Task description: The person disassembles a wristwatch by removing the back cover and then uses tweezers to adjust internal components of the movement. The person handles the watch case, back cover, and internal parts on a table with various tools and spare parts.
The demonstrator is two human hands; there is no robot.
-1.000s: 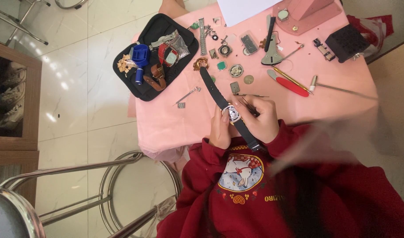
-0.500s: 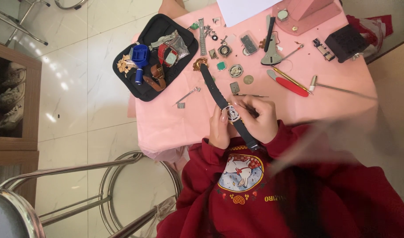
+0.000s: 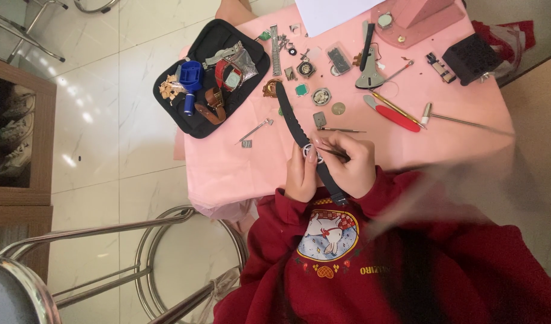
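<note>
a black-strapped wristwatch (image 3: 307, 147) is being gripped by the left hand (image 3: 300, 174) and probed with a thin metal tool (image 3: 332, 152) pinched in the right hand (image 3: 352, 167); its case is being worked on, unfinished.

Home watch-repair table (image 3: 239, 168), scattered tools (image 3: 390, 114)

the black-strapped wristwatch with a small round silvery case (image 3: 308, 150) lies stretched out on the pink worktop, its strap running diagonally from far left to near right. one strap end reaches far toward the scattered parts; the other, with a pale buckle, hangs at the near edge. the case sits about midway along, face or back up, too small to tell. the thin dark pointed metal tool (image 3: 334, 152) lies nearly level, its tip touching the case from the right.
</note>
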